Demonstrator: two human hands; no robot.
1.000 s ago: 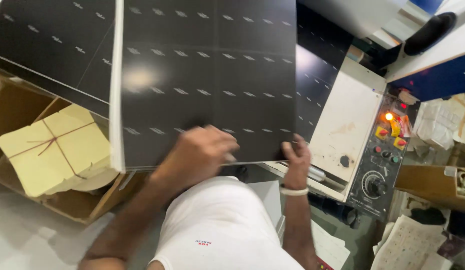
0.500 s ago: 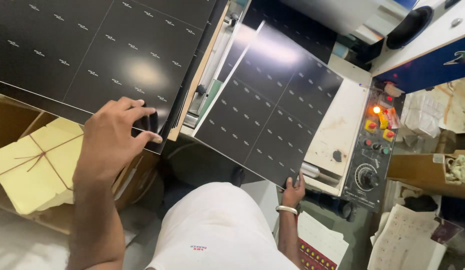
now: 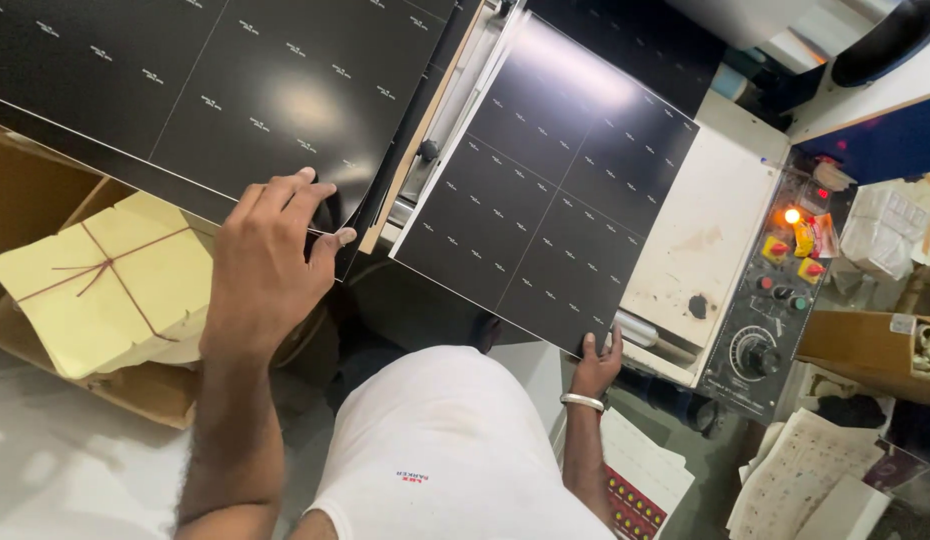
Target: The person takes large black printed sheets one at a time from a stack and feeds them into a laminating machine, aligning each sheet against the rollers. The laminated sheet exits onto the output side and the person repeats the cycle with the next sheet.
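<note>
Your right hand (image 3: 597,362) pinches the near corner of one glossy black printed sheet (image 3: 550,195), which slopes away from that grip onto the machine's feed bed, its far edge up toward the rollers. Left hand (image 3: 270,265) is curled shut on the near edge of the big black sheet stack (image 3: 205,90), fingers over the top, thumb underneath. Looks like you're mid-feed: one sheet peeled off the stack & being laid into the machine. Next move, I'd judge, needs that sheet squared to the wooden side guide (image 3: 415,150) left of the grip before you let go. Right of the grip: cream panel, then control box (image 3: 775,310) w/ lit lamp. Left of your other hand: string-tied yellow paper bundle (image 3: 105,285).
</note>
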